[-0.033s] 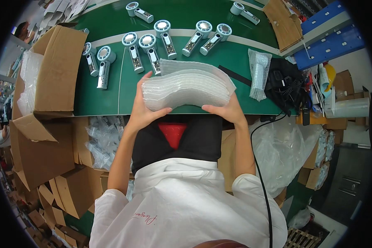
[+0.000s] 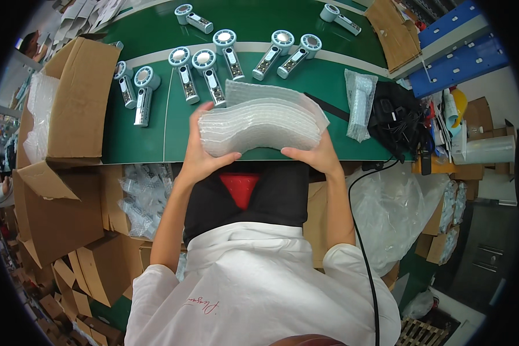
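My left hand (image 2: pixel 200 151) and my right hand (image 2: pixel 317 154) grip the two ends of a thick stack of bubble wrap bags (image 2: pixel 259 124). The stack bows upward in an arch over the table's front edge. My thumbs press on its near face, while most of the other fingers are hidden behind it. One sheet (image 2: pixel 248 92) at the back sticks up apart from the others. Just beyond the stack lie several light-blue handheld fans, with round heads and shiny handles; the nearest fan (image 2: pixel 214 87) comes close to my left fingertips.
An open cardboard box (image 2: pixel 78 104) stands at the left. At the right, a bubble-wrapped item (image 2: pixel 361 106) lies beside a black bag with cables (image 2: pixel 395 115). A black cable (image 2: pixel 360 230) runs down past my right arm. Clear plastic bags (image 2: pixel 147 196) fill a box below the table.
The rear sheet's left corner sits slightly higher, and the stack's layers have shifted a little. Both hands keep their hold.
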`<action>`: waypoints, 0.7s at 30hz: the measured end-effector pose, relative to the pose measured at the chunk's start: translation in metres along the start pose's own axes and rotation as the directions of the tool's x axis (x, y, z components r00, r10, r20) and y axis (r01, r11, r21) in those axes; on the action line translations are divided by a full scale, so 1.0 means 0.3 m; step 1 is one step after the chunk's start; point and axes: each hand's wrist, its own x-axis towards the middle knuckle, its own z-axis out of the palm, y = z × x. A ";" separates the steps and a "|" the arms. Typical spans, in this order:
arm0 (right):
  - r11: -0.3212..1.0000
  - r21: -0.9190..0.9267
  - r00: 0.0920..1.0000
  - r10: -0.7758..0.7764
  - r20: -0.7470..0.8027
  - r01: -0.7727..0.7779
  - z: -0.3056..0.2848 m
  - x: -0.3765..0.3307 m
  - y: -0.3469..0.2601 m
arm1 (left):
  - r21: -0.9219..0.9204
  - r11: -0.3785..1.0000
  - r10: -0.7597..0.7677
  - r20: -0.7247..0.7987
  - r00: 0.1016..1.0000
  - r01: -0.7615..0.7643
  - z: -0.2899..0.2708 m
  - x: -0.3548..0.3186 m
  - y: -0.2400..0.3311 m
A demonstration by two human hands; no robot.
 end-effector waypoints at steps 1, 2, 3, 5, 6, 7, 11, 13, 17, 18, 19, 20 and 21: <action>1.000 -0.004 1.000 0.001 -0.003 -0.001 -0.009 0.001 0.002 | -0.004 1.000 0.000 0.003 1.000 0.000 0.007 0.013 0.004; 1.000 0.006 1.000 0.022 0.022 -0.023 -0.021 0.001 0.008 | -0.079 0.997 -0.004 -0.003 1.000 0.004 0.014 0.026 0.011; 0.999 0.015 0.998 0.044 0.048 -0.045 -0.036 0.000 0.017 | -0.152 0.988 -0.010 -0.010 1.000 0.009 0.021 0.036 0.018; 0.995 0.037 0.991 0.088 0.105 -0.092 -0.069 -0.002 0.040 | -0.293 0.956 -0.028 -0.025 0.999 0.020 0.028 0.047 0.039; 0.995 0.041 0.990 0.090 0.109 -0.095 -0.092 0.000 0.062 | -0.289 0.957 -0.033 -0.027 0.999 0.024 0.026 0.047 0.048; 0.998 0.003 0.978 0.056 0.202 -0.058 -0.128 0.003 0.091 | -0.263 0.964 -0.033 -0.019 0.999 0.027 0.023 0.045 0.058; 0.992 -0.095 0.882 -0.025 0.470 0.079 -0.196 0.011 0.139 | -0.191 0.981 -0.032 0.009 0.999 0.033 0.012 0.033 0.071; 1.000 -0.009 0.944 0.026 0.328 -0.024 -0.154 0.023 0.097 | -0.183 0.968 -0.154 0.102 0.983 0.170 -0.004 0.019 0.034; 0.995 0.058 0.986 0.075 0.146 -0.084 -0.079 0.016 0.061 | -0.193 0.937 -0.268 0.138 0.954 0.291 -0.011 -0.005 0.017; 0.998 0.022 0.993 0.057 0.106 -0.060 -0.066 0.007 0.059 | -0.222 0.934 -0.266 0.089 0.960 0.280 -0.003 -0.011 0.023; 0.999 -0.014 0.997 0.038 0.064 -0.037 -0.056 -0.002 0.057 | -0.251 0.931 -0.265 0.041 0.963 0.267 0.007 -0.015 0.030; 0.999 -0.050 1.000 0.018 0.023 -0.016 -0.052 -0.008 0.055 | -0.279 0.927 -0.264 -0.007 0.964 0.252 0.018 -0.016 0.037; 0.999 -0.047 1.000 0.016 0.025 -0.015 -0.049 -0.009 0.048 | -0.276 0.928 -0.264 -0.010 0.965 0.251 0.024 -0.014 0.048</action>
